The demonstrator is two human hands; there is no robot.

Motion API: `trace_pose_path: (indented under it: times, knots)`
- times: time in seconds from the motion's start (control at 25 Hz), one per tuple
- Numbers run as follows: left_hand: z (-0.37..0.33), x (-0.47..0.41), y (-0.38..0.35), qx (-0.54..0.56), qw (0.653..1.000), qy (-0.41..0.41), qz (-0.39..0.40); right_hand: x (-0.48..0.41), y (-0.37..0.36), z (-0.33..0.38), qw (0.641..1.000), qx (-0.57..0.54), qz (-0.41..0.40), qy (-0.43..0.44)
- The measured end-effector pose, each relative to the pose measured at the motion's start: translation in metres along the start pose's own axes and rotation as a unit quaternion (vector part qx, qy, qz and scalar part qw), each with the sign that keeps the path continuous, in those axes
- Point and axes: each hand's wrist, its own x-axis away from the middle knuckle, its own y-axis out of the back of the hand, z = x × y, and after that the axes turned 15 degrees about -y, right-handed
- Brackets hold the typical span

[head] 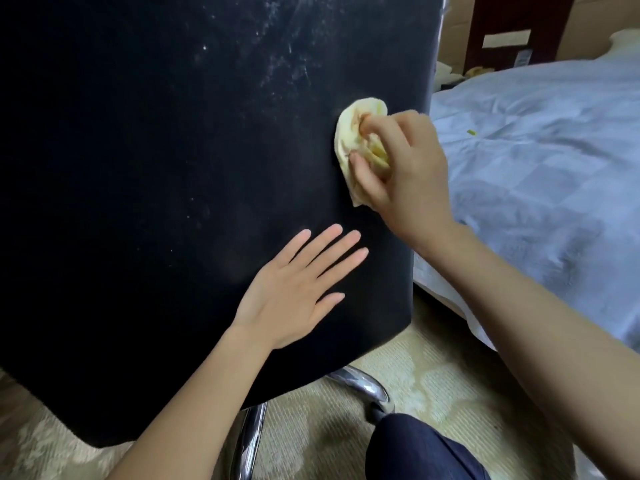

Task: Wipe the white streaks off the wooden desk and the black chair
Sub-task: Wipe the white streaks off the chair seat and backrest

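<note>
Soft, light yellow cloth [349,140] is bunched in the curled right hand [412,168] against the black padded chair back [156,150], below white streaks [277,64]; the left hand [294,292] is spread flat, steadying the swivelling chair.

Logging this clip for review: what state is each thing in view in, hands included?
Black padded chair back: upright, white streaks showing on its upper part.
Crumpled pale-yellow cloth: bunched, pressed against the chair.
Right hand: grips the cloth.
Left hand: fingers straight, flat against the chair back.
Pale-blue bed quilt: rumpled.
</note>
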Motion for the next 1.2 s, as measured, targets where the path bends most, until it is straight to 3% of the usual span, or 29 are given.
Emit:
trace_pose_path:
  times: [0.2,0.4,0.6,0.84,1.04,1.2]
  knots:
    - [0.010,0.027,0.004,-0.020,0.999,-0.024,0.011,0.047,0.002,-0.004,0.985,0.028,0.094,0.141]
    - [0.019,0.059,0.015,-0.033,0.997,-0.046,0.049,0.095,0.016,-0.007,0.967,0.022,0.158,0.198]
    - [0.027,0.098,0.028,-0.029,0.995,-0.038,0.082,0.118,0.033,-0.010,0.914,0.048,0.238,0.324]
    - [0.022,0.126,0.056,-0.064,0.993,-0.028,0.098,0.058,0.049,0.006,0.914,0.001,0.151,0.376]
    - [0.040,0.090,0.097,-0.078,0.992,0.091,-0.033,-0.034,0.045,0.050,0.948,-0.056,-0.015,0.314]
    - [0.050,0.046,0.128,-0.007,0.970,0.215,-0.112,-0.075,0.037,0.081,0.957,-0.094,-0.062,0.269]
